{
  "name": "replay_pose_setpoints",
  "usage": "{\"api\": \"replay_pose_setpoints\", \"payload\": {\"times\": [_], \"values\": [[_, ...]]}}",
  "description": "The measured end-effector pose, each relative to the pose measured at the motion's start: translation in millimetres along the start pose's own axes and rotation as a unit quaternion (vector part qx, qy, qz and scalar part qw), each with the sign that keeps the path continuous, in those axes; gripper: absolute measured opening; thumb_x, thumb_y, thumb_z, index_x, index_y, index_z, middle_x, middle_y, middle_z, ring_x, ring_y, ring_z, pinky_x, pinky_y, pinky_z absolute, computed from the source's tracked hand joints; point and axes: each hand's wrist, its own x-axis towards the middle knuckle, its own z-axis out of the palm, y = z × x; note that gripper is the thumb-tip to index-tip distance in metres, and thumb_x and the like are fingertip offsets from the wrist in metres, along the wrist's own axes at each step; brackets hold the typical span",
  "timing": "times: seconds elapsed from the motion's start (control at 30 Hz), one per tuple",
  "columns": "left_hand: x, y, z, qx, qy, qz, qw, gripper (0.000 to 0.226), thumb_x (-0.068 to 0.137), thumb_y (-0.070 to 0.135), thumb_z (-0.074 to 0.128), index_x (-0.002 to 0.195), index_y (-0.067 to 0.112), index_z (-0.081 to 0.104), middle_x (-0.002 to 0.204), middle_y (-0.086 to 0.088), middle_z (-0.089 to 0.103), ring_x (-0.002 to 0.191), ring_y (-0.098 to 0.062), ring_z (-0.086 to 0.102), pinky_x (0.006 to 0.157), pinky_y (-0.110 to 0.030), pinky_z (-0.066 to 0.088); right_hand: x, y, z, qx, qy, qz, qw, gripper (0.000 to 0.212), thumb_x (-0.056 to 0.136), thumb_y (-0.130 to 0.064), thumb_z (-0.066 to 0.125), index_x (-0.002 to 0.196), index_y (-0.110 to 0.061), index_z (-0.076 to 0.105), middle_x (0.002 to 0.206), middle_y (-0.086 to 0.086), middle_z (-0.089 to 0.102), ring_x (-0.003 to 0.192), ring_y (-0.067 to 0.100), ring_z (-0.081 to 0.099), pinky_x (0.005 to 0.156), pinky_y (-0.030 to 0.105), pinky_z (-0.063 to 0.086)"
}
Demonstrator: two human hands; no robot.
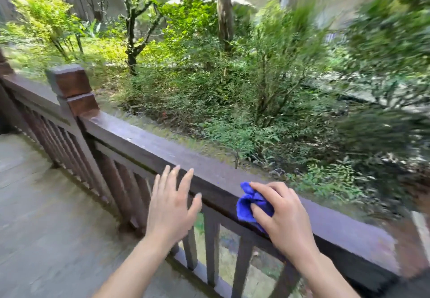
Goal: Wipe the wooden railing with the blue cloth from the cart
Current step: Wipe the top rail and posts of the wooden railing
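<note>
A dark brown wooden railing (144, 144) runs diagonally from upper left to lower right, with vertical balusters below its top rail. My right hand (282, 216) is shut on a bunched blue cloth (247, 205) and presses it against the top rail's near edge. My left hand (173, 204) hovers open, fingers spread, just in front of the rail to the left of the cloth; whether it touches the wood I cannot tell. The cart is out of view.
A square wooden post (73, 88) rises from the railing at left. A paved grey floor (46, 216) lies on my side. Beyond the rail are dense green shrubs (267, 88) and a tree trunk (224, 7).
</note>
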Motion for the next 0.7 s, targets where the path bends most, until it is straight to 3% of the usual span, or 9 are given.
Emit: {"api": "replay_pose_setpoints", "payload": {"times": [0.2, 0.3, 0.47, 0.57, 0.63, 0.7], "values": [[67, 26, 54, -0.014, -0.062, 0.177, 0.982, 0.061, 0.092, 0.049, 0.034, 0.141, 0.018, 0.054, 0.146, -0.020, 0.051, 0.143, -0.038, 0.037, 0.119, -0.057, 0.026, -26, 50, -24, -0.116, 0.088, 0.123, 0.982, 0.047, 0.075, -0.023, 0.076, 0.117, -0.035, 0.059, 0.102, -0.009, 0.055, 0.085, 0.018, 0.047, 0.071, 0.028, 0.039], [101, 4, 70, 0.003, -0.087, 0.205, 0.975, 0.063, 0.092, 0.051, 0.028, 0.141, 0.021, 0.054, 0.147, -0.015, 0.050, 0.145, -0.035, 0.035, 0.121, -0.056, 0.022, -29, 58, -17, -0.145, 0.087, 0.154, 0.974, 0.045, 0.076, -0.024, 0.075, 0.117, -0.033, 0.059, 0.107, -0.007, 0.056, 0.090, 0.022, 0.049, 0.076, 0.032, 0.043], [139, -27, 89, 0.021, -0.136, 0.259, 0.956, 0.062, 0.093, 0.052, 0.025, 0.139, 0.024, 0.055, 0.144, -0.011, 0.054, 0.143, -0.033, 0.038, 0.119, -0.057, 0.026, -25, 61, 13, -0.190, 0.006, 0.125, 0.974, 0.035, 0.082, -0.038, 0.069, 0.115, -0.033, 0.061, 0.125, -0.002, 0.058, 0.112, 0.025, 0.051, 0.085, 0.041, 0.048], [144, -29, 97, 0.021, -0.156, 0.288, 0.945, 0.062, 0.094, 0.053, 0.023, 0.141, 0.026, 0.053, 0.144, -0.009, 0.054, 0.140, -0.029, 0.042, 0.117, -0.054, 0.029, -9, 78, 5, -0.182, 0.041, 0.201, 0.962, 0.033, 0.079, -0.030, 0.073, 0.111, -0.027, 0.066, 0.118, 0.000, 0.063, 0.106, 0.027, 0.056, 0.088, 0.038, 0.048], [145, -31, 100, 0.007, -0.146, 0.294, 0.945, 0.060, 0.094, 0.051, 0.026, 0.136, 0.023, 0.057, 0.134, -0.008, 0.060, 0.130, -0.028, 0.052, 0.113, -0.051, 0.036, -1, 79, 8, -0.191, 0.087, 0.249, 0.946, 0.032, 0.075, -0.021, 0.076, 0.106, -0.025, 0.069, 0.112, 0.001, 0.066, 0.098, 0.028, 0.057, 0.085, 0.034, 0.046], [145, -32, 102, 0.003, -0.131, 0.300, 0.945, 0.057, 0.093, 0.049, 0.030, 0.131, 0.020, 0.062, 0.121, -0.006, 0.065, 0.115, -0.028, 0.060, 0.109, -0.049, 0.041, 2, 63, 26, -0.194, 0.118, 0.241, 0.944, 0.032, 0.072, -0.020, 0.077, 0.103, -0.026, 0.068, 0.109, -0.001, 0.066, 0.094, 0.027, 0.057, 0.081, 0.031, 0.045]]}}
